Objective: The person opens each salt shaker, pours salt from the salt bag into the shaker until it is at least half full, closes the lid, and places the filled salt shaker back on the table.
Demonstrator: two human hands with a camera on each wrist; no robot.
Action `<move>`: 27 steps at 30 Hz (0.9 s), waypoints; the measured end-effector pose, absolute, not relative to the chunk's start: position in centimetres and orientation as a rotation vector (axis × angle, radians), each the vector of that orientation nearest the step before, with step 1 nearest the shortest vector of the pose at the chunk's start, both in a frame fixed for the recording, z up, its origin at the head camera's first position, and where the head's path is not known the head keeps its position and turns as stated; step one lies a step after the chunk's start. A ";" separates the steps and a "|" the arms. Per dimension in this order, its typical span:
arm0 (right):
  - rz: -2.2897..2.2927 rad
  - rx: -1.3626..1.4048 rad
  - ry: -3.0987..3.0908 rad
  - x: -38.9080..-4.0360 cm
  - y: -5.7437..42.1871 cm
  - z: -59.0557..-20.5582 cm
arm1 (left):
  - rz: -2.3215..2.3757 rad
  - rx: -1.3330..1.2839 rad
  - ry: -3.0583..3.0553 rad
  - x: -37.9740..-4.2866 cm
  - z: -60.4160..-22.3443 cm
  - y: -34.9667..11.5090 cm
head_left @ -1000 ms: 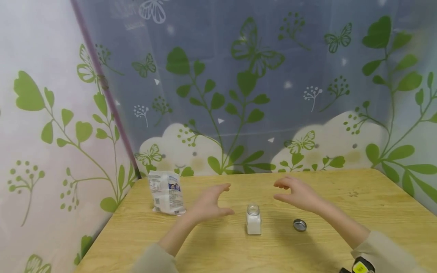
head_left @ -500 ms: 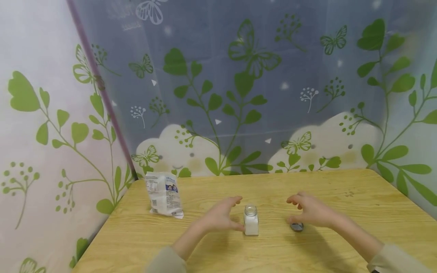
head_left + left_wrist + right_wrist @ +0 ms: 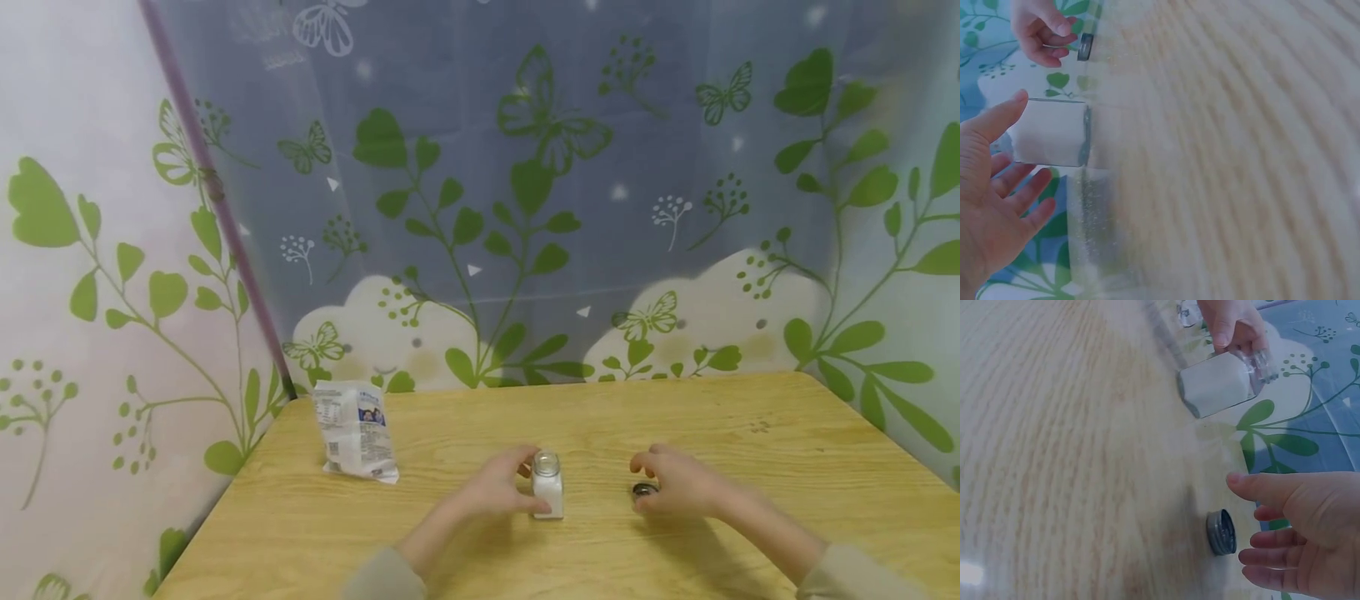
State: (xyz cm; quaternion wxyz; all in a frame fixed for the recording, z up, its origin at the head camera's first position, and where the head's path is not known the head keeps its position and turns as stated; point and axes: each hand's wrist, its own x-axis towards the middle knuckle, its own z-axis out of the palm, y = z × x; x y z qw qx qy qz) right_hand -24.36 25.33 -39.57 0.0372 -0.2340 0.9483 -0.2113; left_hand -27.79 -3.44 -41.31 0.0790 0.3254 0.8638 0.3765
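Observation:
A small square glass jar [image 3: 548, 495] of white powder stands upright on the table, its mouth uncovered. My left hand [image 3: 497, 487] is at the jar's left side, thumb in front and fingers behind. In the left wrist view those fingers look extended beside the jar [image 3: 1054, 132], not curled round it; whether they touch it I cannot tell. A dark metal screw lid [image 3: 1221, 532] lies on the table with its hollow side up. Just beside and over it is my right hand [image 3: 1304, 531], thumb and fingers apart, holding nothing. In the head view this hand partly hides the lid [image 3: 642, 490].
A white printed pouch [image 3: 357, 433] stands at the left of the wooden table [image 3: 600, 567]. Behind the table hangs a blue curtain [image 3: 450, 208] with green leaves and butterflies. A pale leaf-patterned curtain [image 3: 67, 308] covers the left side.
Both hands have come down toward the table. The left has moved right to the jar, and the right has lowered to the lid. Jar, lid and pouch stay in place on the table.

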 end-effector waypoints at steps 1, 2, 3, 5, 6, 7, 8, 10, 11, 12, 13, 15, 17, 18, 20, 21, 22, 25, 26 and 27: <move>-0.634 -0.713 2.920 -24.4 25.3 -39.7 | 1.133 0.973 2.584 -27.8 -41.4 -3.4; -0.626 -0.705 2.923 -24.4 25.3 -39.8 | 1.143 0.972 2.580 -27.8 -41.5 -3.4; -0.620 -0.703 2.924 -24.4 25.3 -40.0 | 1.147 0.974 2.580 -27.8 -41.6 -3.4; -0.623 -0.689 2.917 -24.4 25.3 -40.2 | 1.155 0.973 2.578 -27.8 -41.7 -3.4; -0.628 -0.683 2.914 -24.4 25.2 -40.3 | 1.165 0.976 2.570 -27.7 -41.7 -3.4; -0.632 -0.677 2.912 -24.5 25.2 -40.4 | 1.172 0.976 2.565 -27.7 -41.8 -3.4; -0.636 -0.668 2.911 -24.5 25.2 -40.5 | 1.182 0.977 2.560 -27.7 -41.8 -3.4; -0.636 -0.656 2.918 -24.6 25.1 -40.7 | 1.203 0.963 2.551 -27.7 -41.9 -3.4; -0.634 -0.646 2.921 -24.6 25.0 -40.8 | 1.215 0.950 2.548 -27.7 -42.0 -3.4; -0.634 -0.635 2.923 -24.7 25.0 -40.8 | 1.225 0.937 2.548 -27.7 -42.0 -3.3; -0.632 -0.626 2.927 -24.7 25.0 -40.9 | 1.232 0.924 2.550 -27.7 -42.1 -3.3; -0.628 -0.616 2.932 -24.7 24.9 -41.0 | 1.250 0.901 2.544 -27.7 -42.2 -3.3; -0.619 -0.614 2.938 -24.6 24.9 -41.1 | 1.248 0.893 2.545 -27.6 -42.2 -3.2; -0.613 -0.621 2.945 -24.6 24.9 -41.1 | 1.240 0.895 2.549 -27.6 -42.2 -3.2; -0.600 -0.642 2.960 -24.5 24.8 -41.1 | 1.216 0.902 2.564 -27.7 -42.1 -3.2; -0.599 -0.659 2.964 -24.5 24.8 -41.0 | 1.199 0.906 2.574 -27.7 -42.0 -3.2; -0.598 -0.680 2.968 -24.6 24.8 -40.9 | 1.183 0.909 2.585 -27.8 -41.9 -3.2; -0.626 -0.724 2.971 -24.8 24.6 -40.4 | 1.164 0.917 2.595 -28.0 -41.8 -3.2; -0.646 -0.733 2.972 -24.8 24.5 -40.3 | 1.165 0.919 2.592 -28.0 -41.9 -3.3; -0.675 -0.742 2.967 -24.8 24.5 -40.1 | 1.168 0.923 2.589 -28.1 -41.9 -3.3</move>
